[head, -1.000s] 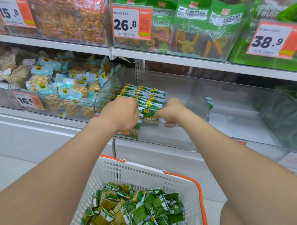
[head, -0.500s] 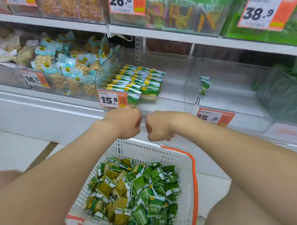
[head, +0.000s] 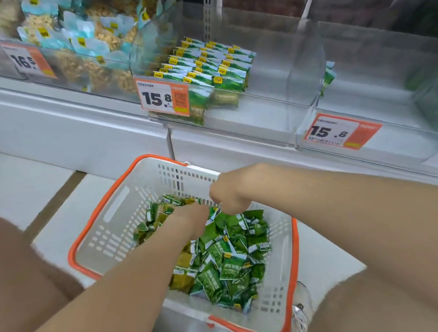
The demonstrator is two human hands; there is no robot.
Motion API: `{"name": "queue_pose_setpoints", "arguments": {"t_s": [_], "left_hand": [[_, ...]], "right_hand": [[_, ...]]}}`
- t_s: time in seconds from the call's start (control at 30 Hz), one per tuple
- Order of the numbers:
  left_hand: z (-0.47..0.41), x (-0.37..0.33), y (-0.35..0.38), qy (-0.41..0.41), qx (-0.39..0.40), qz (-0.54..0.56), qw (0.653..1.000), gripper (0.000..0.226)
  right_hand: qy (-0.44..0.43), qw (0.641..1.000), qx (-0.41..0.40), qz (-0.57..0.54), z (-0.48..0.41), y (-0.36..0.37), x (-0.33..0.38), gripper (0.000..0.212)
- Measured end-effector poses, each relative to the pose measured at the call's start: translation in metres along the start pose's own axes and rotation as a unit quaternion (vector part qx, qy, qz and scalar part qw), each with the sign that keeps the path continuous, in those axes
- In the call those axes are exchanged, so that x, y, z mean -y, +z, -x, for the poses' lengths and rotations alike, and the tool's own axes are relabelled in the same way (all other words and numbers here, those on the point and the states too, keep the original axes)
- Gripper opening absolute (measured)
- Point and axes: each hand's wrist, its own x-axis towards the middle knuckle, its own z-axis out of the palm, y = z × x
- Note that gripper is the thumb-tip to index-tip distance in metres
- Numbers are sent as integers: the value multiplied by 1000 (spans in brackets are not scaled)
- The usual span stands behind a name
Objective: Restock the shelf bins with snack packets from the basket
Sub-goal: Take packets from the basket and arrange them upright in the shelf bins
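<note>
A white basket with an orange rim (head: 119, 210) sits low in front of me, holding a heap of green snack packets (head: 227, 261). My left hand (head: 190, 222) is pushed into the far part of the heap, its fingers buried among the packets. My right hand (head: 230, 193) hovers beside it with fingers curled downward, pinching at a packet on top of the heap. Above, a clear shelf bin (head: 272, 95) holds neat rows of the same green packets (head: 208, 66) on its left side, behind a 15.8 price tag (head: 163, 98).
Left of it is a bin of blue-and-white snack bags (head: 82, 46) tagged 16.5. To the right stands a nearly bare clear bin (head: 386, 103) with another 15.8 tag (head: 342, 131). A white shelf base (head: 73, 127) runs below, and pale floor (head: 18, 184) lies left of the basket.
Both hands have dropped from the shelf bin's front edge down into the basket. My view has tilted down, so the upper shelf is out of sight.
</note>
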Motion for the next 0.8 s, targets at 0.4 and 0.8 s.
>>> {"name": "queue_pose_setpoints", "arguments": {"t_s": [0.4, 0.8], "left_hand": [[-56, -9, 42, 30, 40, -46, 998, 78], [-53, 5, 29, -33, -65, 36, 997, 37]], "right_hand": [[-2, 1000, 3, -4, -22, -3, -23, 18], [20, 1000, -15, -16, -19, -17, -28, 40]]}}
